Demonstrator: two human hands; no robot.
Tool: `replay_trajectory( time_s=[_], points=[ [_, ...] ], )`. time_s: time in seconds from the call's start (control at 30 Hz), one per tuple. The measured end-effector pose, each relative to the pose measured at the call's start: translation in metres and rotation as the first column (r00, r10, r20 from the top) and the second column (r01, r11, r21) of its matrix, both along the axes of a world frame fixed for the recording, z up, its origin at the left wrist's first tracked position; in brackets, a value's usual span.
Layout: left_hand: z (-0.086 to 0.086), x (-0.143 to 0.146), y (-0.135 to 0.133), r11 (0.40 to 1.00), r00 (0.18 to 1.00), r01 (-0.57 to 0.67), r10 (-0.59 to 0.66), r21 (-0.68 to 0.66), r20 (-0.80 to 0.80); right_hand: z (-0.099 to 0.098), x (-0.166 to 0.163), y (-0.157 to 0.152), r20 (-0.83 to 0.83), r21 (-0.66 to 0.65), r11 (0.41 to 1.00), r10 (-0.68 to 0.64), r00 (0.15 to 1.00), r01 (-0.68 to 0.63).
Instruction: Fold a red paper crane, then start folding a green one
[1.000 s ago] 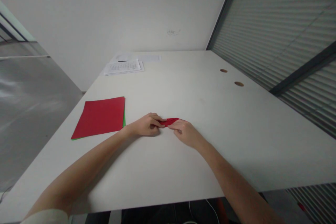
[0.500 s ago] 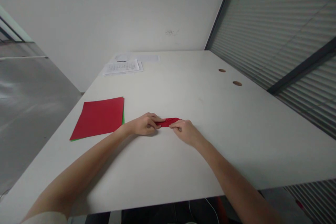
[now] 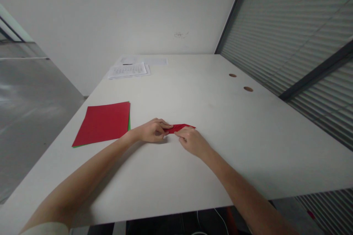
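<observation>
A narrow strip of folded red paper (image 3: 176,128) lies on the white table between my two hands, its right end tapering to a point. My left hand (image 3: 154,131) grips its left end, thumb and fingers closed around it. Bent over the near edge of the strip, my right hand (image 3: 192,141) presses its closed fingers on the paper right of the middle. The strip's left end is hidden under my left fingers.
Left of my hands lies a stack of square sheets, red paper (image 3: 106,123) on top and green paper (image 3: 129,122) peeking out. Printed sheets (image 3: 128,70) rest at the back left. Two round holes (image 3: 248,89) pierce the white table (image 3: 209,88) near the blinds.
My right hand has slid a little left along the folded paper, so its pointed right end now shows. My left hand stays in place.
</observation>
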State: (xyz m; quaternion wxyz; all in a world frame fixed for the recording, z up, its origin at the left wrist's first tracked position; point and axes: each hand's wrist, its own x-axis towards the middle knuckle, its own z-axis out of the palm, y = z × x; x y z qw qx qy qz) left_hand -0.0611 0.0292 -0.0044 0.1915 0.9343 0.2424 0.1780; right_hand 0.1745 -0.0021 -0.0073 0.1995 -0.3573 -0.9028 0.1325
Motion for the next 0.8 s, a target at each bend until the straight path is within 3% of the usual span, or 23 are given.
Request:
replay_trajectory(
  time_s=[0.17, 0.33, 0.47, 0.6, 0.7, 0.8],
  points=[
    [0.0, 0.0, -0.002, 1.0, 1.0, -0.009, 0.009, 0.03, -0.001, 0.002, 0.008, 0.005, -0.013, -0.047, 0.994, -0.098, 0.995, 0.097],
    [0.005, 0.007, -0.006, 0.995, 0.999, -0.026, 0.031, 0.098, -0.044, -0.001, 0.0, 0.005, -0.123, 0.043, 0.999, -0.018, 0.992, 0.024],
    [0.002, 0.004, -0.006, 0.993, 0.997, -0.021, 0.03, 0.118, -0.07, -0.002, 0.0, 0.005, -0.13, -0.048, 0.997, 0.048, 0.99, -0.055],
    [-0.005, 0.002, -0.006, 0.994, 0.999, -0.045, 0.047, 0.097, -0.021, 0.0, 0.012, 0.012, -0.122, -0.096, 0.99, -0.114, 0.986, 0.103],
    [-0.008, 0.005, -0.005, 0.996, 0.996, -0.072, 0.07, 0.056, 0.051, -0.001, 0.015, 0.017, -0.175, 0.006, 0.98, -0.193, 0.965, 0.197],
    [-0.008, 0.013, -0.006, 0.996, 0.99, -0.086, 0.084, 0.019, 0.113, -0.005, 0.011, 0.017, -0.124, 0.074, 0.976, -0.197, 0.973, 0.207]
  ],
)
